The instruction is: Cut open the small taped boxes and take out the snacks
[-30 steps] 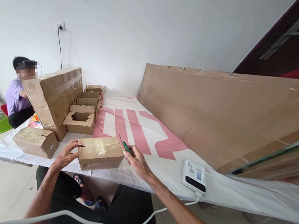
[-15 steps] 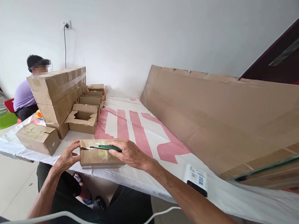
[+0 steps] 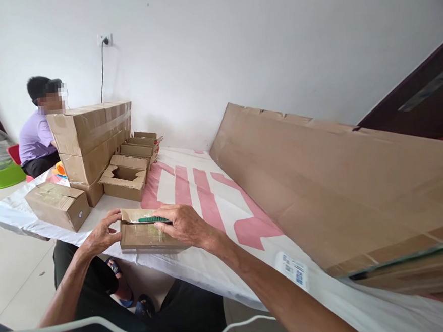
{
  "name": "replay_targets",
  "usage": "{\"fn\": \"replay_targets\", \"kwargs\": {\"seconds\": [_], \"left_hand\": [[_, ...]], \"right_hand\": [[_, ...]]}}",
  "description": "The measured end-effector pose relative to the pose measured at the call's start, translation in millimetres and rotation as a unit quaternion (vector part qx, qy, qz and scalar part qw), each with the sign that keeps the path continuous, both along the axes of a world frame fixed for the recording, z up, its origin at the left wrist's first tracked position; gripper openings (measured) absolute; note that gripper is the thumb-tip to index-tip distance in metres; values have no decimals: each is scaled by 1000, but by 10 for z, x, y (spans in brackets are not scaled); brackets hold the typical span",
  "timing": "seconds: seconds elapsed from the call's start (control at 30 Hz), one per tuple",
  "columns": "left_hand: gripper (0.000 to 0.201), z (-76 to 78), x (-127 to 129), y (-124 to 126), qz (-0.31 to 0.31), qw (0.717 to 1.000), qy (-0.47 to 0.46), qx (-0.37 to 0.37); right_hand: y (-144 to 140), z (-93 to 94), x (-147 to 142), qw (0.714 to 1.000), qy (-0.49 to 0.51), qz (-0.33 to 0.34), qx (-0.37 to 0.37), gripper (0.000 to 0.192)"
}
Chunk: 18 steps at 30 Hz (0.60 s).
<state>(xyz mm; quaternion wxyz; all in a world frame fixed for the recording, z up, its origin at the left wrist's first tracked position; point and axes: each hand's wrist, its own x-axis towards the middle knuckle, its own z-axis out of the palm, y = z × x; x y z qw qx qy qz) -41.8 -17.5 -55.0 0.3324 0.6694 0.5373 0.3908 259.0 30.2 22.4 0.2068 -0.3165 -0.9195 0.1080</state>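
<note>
A taped cardboard box (image 3: pixel 146 235) lies at the near edge of the covered table. My left hand (image 3: pixel 104 233) grips its left end, fingers at the upper corner and thumb on the near side. In my right hand (image 3: pixel 183 223) is a green box cutter (image 3: pixel 151 219), held nearly flat along the seam in the box's top. Its tip points left and sits at the slit; how deep the blade reaches I cannot tell. Clear tape shines on the top around the cutter. My right hand covers the box's right end.
Left of my hands lies another closed box (image 3: pixel 59 205). Behind it are stacked taped boxes (image 3: pixel 90 134) and several opened boxes (image 3: pixel 126 180). A large cardboard sheet (image 3: pixel 322 189) leans at the right. A label card (image 3: pixel 292 270) lies near my right forearm. A person (image 3: pixel 37 133) sits beyond the stack.
My right hand and the box cutter have moved slightly left along the seam. My left hand keeps its hold on the box's end. The view has shifted a little.
</note>
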Motion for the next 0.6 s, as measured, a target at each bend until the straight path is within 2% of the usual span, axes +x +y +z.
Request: {"fn": "replay_targets", "kwargs": {"seconds": [0.23, 0.37, 0.6], "left_hand": [[39, 23, 10, 3, -15, 1000, -1, 3], [44, 25, 17, 24, 1, 1000, -5, 4], [45, 91, 8, 23, -3, 1000, 25, -2]], "right_hand": [[14, 135, -86, 995, -74, -3, 63, 21], [31, 210, -150, 991, -101, -2, 82, 18], [54, 217, -124, 979, -180, -21, 93, 19]]}}
